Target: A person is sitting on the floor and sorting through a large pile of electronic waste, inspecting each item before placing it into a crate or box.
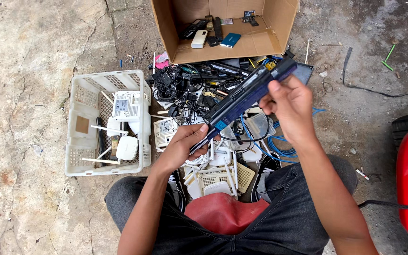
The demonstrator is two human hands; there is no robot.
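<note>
Long black battery pack (244, 99) held in air over pile of white routers (213, 177) and cables | long axis diagonal, low-left near to high-right far | left hand (185, 144) closed on lower end | right hand (289, 106) closed on upper end | both touching, neither nearer | cardboard box (166, 33) beyond, white basket (74, 137) to left.

Basket (79, 141) on the ground at left, routers (127, 106) lying in it. Cardboard box (260, 45) at top centre, on its side, small gadgets (199, 38) inside. Heap of cables (180, 89) and devices between box and the person's knees, just right of basket. Long battery pack (244, 99) slants above the heap, left hand (185, 144) at lower end, right hand (289, 106) at upper end. Loose cable (374, 89) on ground far right
</note>
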